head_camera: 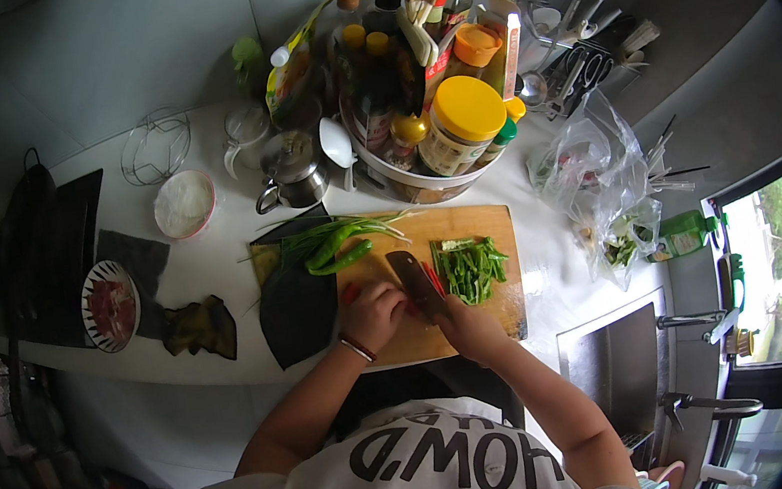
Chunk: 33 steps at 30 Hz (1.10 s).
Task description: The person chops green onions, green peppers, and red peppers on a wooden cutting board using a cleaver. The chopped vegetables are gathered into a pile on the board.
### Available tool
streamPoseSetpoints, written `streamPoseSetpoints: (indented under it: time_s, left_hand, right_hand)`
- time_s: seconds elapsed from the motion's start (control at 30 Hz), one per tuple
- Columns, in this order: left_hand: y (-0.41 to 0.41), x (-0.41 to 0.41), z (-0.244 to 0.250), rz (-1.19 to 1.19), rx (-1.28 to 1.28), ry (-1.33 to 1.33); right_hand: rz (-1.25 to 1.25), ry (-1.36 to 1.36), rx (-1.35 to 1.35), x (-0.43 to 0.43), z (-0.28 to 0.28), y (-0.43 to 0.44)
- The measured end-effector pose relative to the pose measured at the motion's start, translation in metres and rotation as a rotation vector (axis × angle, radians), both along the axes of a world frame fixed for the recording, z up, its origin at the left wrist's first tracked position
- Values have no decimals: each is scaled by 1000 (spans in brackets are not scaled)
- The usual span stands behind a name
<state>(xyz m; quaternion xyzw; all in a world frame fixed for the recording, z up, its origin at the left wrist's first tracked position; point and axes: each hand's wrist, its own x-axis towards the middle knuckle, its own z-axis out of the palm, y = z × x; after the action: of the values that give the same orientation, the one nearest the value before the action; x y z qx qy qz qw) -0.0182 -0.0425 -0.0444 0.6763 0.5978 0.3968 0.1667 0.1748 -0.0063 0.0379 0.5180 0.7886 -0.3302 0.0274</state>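
Note:
On the wooden cutting board (392,350), my right hand (476,330) grips a knife (413,279) with a broad dark blade. My left hand (375,315) is curled on the board just left of the blade, its fingers bent over a red chili pepper (351,294), mostly hidden beneath them. Thin red strips (433,278) lie along the blade's right side. Beyond them sits a pile of sliced green pepper (472,268). Whole green chili peppers (338,252) and scallions (365,224) rest at the board's upper left.
A bowl of raw meat (111,305) and a covered bowl (184,204) stand left. Behind the board are a steel pot (294,170) and a round rack (421,191) of bottles and jars. Right are plastic bags (596,168) and a sink (613,363). A black sheet (300,319) touches the board.

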Motion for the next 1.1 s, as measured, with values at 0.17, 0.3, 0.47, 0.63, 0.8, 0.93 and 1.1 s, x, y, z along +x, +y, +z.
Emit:
streamPoseSetpoints:
  time_s: [0.17,0.3,0.47,0.63,0.8,0.93,1.1]
  left_hand:
    - [-1,1,-1,-2,-51,-19]
    - [-1,1,7,7,27,-11]
    - [-1,2,-3,-48,-1,-81]
    - [0,2,-4,-16,39,24]
    - [12,8,-1,-66,1,7]
    - [1,2,3,31,-1,-40]
    - [0,4,0,39,23,39]
  right_hand:
    - [66,-67,-1,8,20,-6]
    - [128,-118,-12,8,28,-8]
    - [48,-40,-56,-3,17,-10]
    - [-46,-1,-37,-8,-3,-1]
    - [-63,67,77,6,-2,7]
    - [30,-22,70,15,16,3]
    - [121,-91,39,16,27,-9]
